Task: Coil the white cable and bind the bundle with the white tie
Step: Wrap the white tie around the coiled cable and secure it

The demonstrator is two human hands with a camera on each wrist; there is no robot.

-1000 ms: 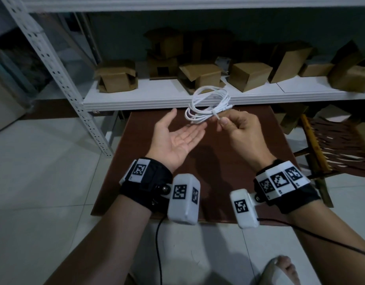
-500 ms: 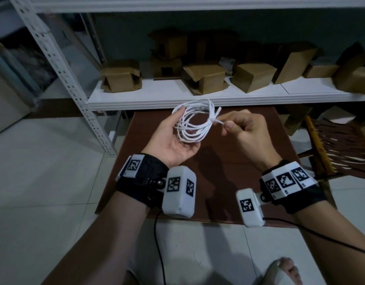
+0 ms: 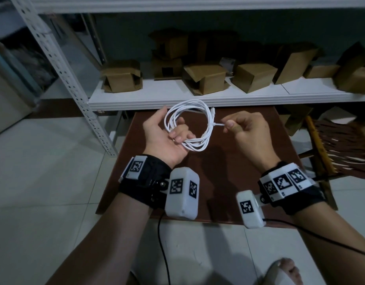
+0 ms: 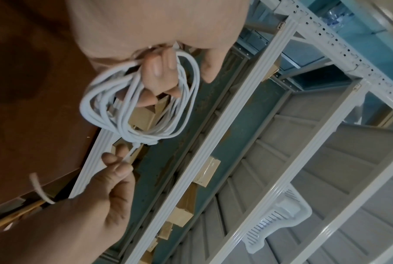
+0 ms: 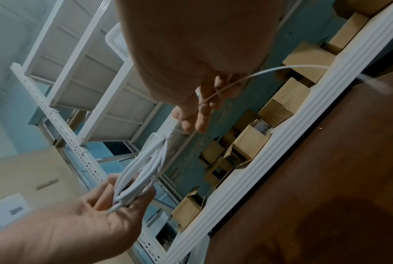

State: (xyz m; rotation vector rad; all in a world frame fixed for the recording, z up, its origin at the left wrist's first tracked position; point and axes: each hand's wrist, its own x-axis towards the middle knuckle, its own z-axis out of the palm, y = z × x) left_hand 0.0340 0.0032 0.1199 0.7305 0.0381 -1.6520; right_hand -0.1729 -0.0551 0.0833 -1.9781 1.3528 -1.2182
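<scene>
The white cable point(image 3: 188, 112) is wound into a round coil of several loops, held above the brown table point(image 3: 229, 165). My left hand point(image 3: 177, 133) grips the coil's left side, fingers curled through the loops point(image 4: 159, 71). A thin white tie point(image 3: 217, 124) circles the coil's right side. My right hand point(image 3: 229, 126) pinches the tie's tail between thumb and forefinger, just right of the coil. In the right wrist view the tie's free end point(image 5: 265, 71) arcs out behind my fingers point(image 5: 198, 114). The coil point(image 5: 146, 164) hangs taut between both hands.
A white shelf point(image 3: 177, 95) with several cardboard boxes point(image 3: 206, 79) stands just beyond the table. Its perforated metal post point(image 3: 74, 89) rises at the left. A wooden chair point(image 3: 325, 145) stands to the right. White tiled floor surrounds the table.
My left hand went from an open palm to gripping the coil. The right hand has drawn the tie's tail rightward, away from the coil, so it now stretches straight.
</scene>
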